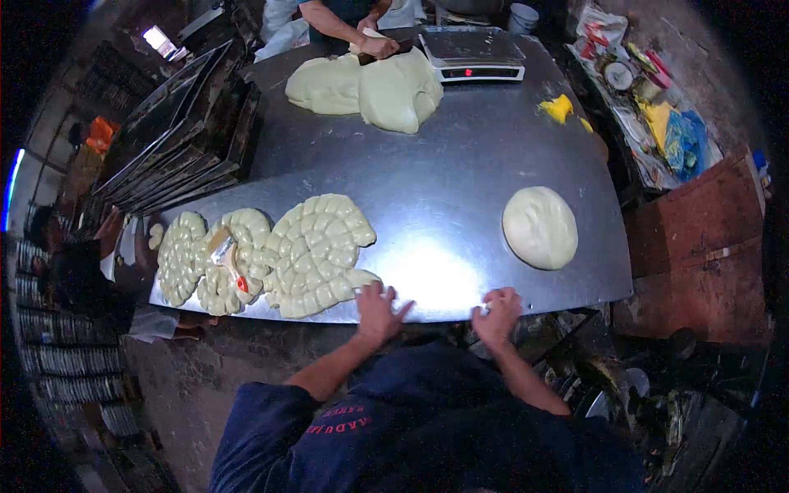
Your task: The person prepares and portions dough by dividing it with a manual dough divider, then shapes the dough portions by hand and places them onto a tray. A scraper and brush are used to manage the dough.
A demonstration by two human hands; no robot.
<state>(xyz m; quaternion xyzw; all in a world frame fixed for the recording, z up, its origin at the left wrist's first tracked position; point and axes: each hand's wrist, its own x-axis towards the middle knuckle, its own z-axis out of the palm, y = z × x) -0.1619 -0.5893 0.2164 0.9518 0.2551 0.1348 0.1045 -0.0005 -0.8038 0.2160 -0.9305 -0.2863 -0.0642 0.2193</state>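
My left hand [380, 314] is at the front edge of the metal table [444, 172], fingers apart and holding nothing. Its fingertips come close to the corner of a slab of joined dough balls [316, 251]; whether they touch cannot be made out. To the right, my right hand [498, 317] is over the same edge, slightly blurred, its fingers loosely bent and apart with nothing in them. Beyond it lies a smooth round of dough [540, 228]. More rounds of dough balls [182, 261] sit at the left, where a pastry brush [224, 253] rests on top.
Across the table a person's hands [379, 46] hold a dark scraper at a large dough mass [399, 94], beside a digital scale [472, 57]. Stacked dark trays [185, 140] stand at the left. Yellow scraps [558, 108] lie at the right; another person is at far left.
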